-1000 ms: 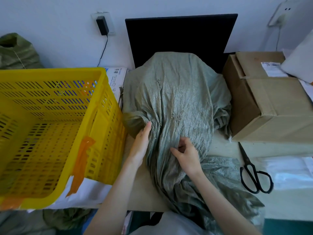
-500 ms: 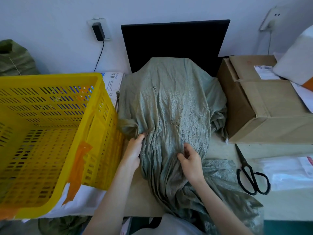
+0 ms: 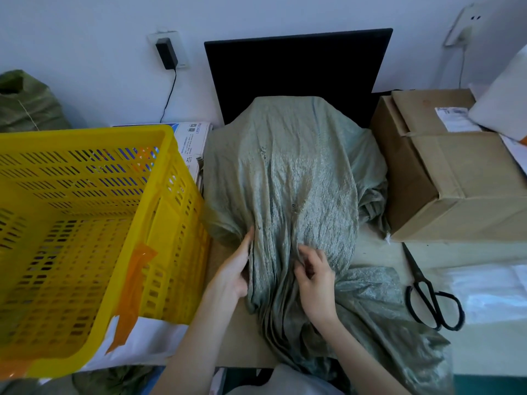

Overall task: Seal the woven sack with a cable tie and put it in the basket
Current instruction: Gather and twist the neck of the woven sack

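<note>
Basket (image 3: pixel 159 195) left of sack (image 3: pixel 299 172)

Crinkled woven sack (image 3: pixel 288 178), glossy yellow plastic basket (image 3: pixel 85 223), matt cardboard box (image 3: pixel 456 178)

A pale wall (image 3: pixel 85 29) with a plugged-in charger (image 3: pixel 166 52) backs the beige table (image 3: pixel 370 252).

Bare forearms and hands (image 3: pixel 315 276), pale garment at the chest.
</note>
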